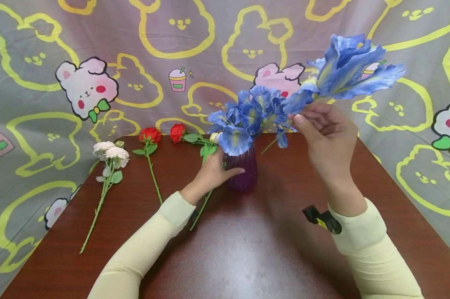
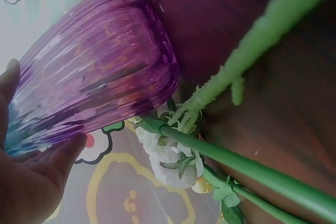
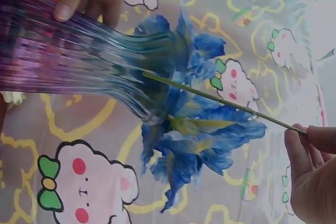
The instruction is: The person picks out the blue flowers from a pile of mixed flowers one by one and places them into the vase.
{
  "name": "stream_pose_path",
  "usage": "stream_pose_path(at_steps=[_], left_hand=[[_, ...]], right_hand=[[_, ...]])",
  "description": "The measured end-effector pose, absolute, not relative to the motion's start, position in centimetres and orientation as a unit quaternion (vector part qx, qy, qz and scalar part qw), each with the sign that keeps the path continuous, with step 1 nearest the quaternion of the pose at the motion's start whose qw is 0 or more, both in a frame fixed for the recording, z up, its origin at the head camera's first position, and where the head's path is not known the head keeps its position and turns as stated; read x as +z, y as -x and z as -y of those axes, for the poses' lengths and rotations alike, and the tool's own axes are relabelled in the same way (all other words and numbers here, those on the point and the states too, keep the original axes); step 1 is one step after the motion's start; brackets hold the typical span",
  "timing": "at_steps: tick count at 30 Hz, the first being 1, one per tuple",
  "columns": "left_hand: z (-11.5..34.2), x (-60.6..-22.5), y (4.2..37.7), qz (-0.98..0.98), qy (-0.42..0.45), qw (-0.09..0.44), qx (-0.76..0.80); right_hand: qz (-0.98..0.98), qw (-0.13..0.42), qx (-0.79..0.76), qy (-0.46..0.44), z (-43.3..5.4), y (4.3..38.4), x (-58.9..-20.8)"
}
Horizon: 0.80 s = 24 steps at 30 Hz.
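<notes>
A ribbed purple glass vase point(image 1: 242, 178) stands on the table with blue irises point(image 1: 250, 116) in its mouth. My left hand point(image 1: 211, 171) grips the vase's side, thumb around the front. In the left wrist view the thumb and fingers lie on either side of the vase point(image 2: 100, 61). Up and to the right, my right hand point(image 1: 332, 143) pinches another blue iris point(image 1: 350, 70) just below its bloom. Its thin green stem point(image 3: 220, 99) slants down toward the vase, and the cut end appears close to the vase's neck in the right wrist view.
On the brown table point(image 1: 225, 257), a pale pink flower stem point(image 1: 104, 189) lies at far left. Beside it are two red roses, one left point(image 1: 150, 135) and one nearer the vase point(image 1: 178, 133). A white flower point(image 2: 165, 156) lies behind my left hand. Patterned cloth point(image 1: 195, 50) hangs around the table.
</notes>
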State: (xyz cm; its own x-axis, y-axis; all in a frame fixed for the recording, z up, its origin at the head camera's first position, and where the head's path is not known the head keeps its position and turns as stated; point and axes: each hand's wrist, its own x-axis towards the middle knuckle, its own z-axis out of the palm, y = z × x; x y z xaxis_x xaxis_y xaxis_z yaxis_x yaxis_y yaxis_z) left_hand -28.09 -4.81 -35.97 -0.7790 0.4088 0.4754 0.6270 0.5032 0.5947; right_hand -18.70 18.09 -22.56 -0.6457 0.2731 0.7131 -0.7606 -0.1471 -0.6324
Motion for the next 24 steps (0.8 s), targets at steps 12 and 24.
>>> stream_pose_path(at_steps=[12, 24], left_hand=[[4.8, -36.1, 28.0, 0.858, 0.303, 0.142, -0.390], [4.8, -36.2, 28.1, 0.866, 0.301, 0.151, -0.370]], right_hand=[[0.437, 0.398, 0.779, -0.212, -18.2, 19.1, -21.1], [0.410, 0.431, 0.775, -0.212, -17.1, 19.3, -20.8]])
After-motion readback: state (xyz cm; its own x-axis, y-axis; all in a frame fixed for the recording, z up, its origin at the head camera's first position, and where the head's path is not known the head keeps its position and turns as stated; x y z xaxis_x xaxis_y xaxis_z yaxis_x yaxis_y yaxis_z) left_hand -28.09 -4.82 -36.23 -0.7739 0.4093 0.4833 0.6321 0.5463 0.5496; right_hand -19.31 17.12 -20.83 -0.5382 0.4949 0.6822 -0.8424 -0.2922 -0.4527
